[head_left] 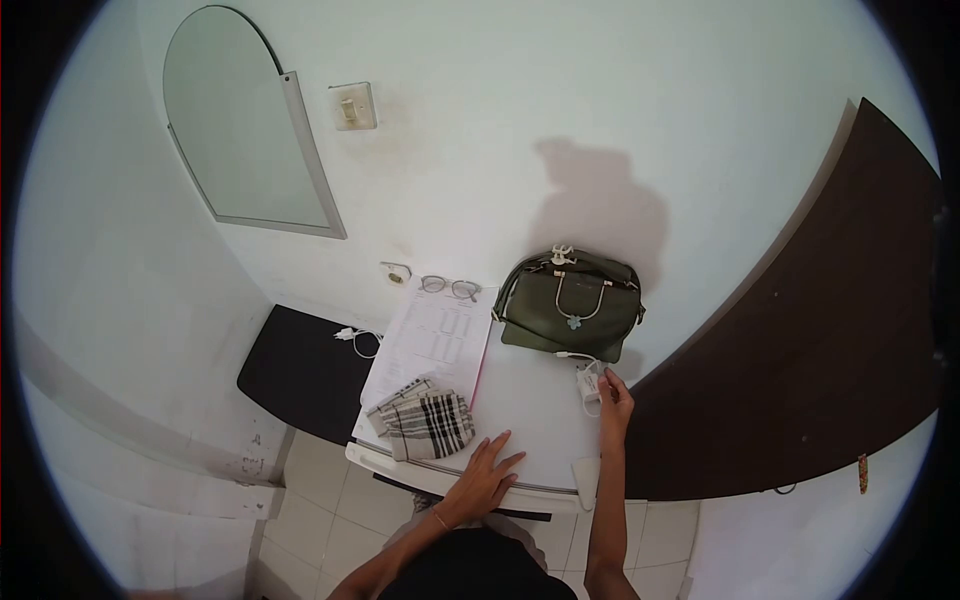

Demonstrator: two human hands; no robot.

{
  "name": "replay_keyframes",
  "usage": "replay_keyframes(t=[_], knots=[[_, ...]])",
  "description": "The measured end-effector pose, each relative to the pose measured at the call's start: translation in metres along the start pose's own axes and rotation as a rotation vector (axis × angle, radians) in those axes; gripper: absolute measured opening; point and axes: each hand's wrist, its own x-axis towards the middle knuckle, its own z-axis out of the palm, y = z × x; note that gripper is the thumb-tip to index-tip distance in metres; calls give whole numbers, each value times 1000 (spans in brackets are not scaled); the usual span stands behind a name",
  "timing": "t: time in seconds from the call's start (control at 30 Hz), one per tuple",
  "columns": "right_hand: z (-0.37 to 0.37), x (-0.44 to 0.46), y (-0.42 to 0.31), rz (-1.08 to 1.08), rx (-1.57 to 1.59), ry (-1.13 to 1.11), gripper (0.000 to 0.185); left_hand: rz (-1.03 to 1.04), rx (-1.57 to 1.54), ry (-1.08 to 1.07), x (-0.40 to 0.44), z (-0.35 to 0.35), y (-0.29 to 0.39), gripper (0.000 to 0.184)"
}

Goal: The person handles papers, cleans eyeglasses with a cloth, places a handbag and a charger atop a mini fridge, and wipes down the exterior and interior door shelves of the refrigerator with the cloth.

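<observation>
At the table's right side, my right hand (615, 408) is closed, its thumb and fingertips pinching the edge of a white charger (588, 384) with a thin white cable looped about it. Fingers spread, my left hand (484, 482) rests on the front part of the white table (540, 430) and holds nothing. Just left of it lies a folded checked cloth (430, 422) in black and white, overlapping printed sheets (428, 335). Behind the charger stands an olive green handbag (545, 325) with a charm on its front.
Eyeglasses (450, 288) lie at the top of the papers. A white plug with cable (360, 338) sits by a black surface (300, 370) on the left. Wall socket (396, 272), switch (352, 106) and mirror (235, 130) are ahead. A dark brown panel (800, 330) rises at the right.
</observation>
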Motion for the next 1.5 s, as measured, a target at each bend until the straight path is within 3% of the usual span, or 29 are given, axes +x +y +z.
replay_keyframes(t=[0.3, 0.37, 0.57, 0.87, 1.27, 1.5], knots=[[3, -30, -8, -29, 120, 56, 44, 3, 12, 13, 0, 1, 0, 42], [1, -41, -14, -71, -109, 43, 44, 5, 15, 20, 3, 3, -2, 42], [4, -71, -18, -206, -218, 86, 44, 54, 2, -9, 55, 24, 0, 54], [3, -69, -14, -155, -173, 54, 34, 114, 102, -11, 122, 65, -24, 63], [9, -63, -17, -199, -264, 53, 29, 37, 207, 141, 127, 67, -17, 59], [6, -63, -16, -194, -223, 48, 41, 22, 205, 137, 92, 64, -9, 60]])
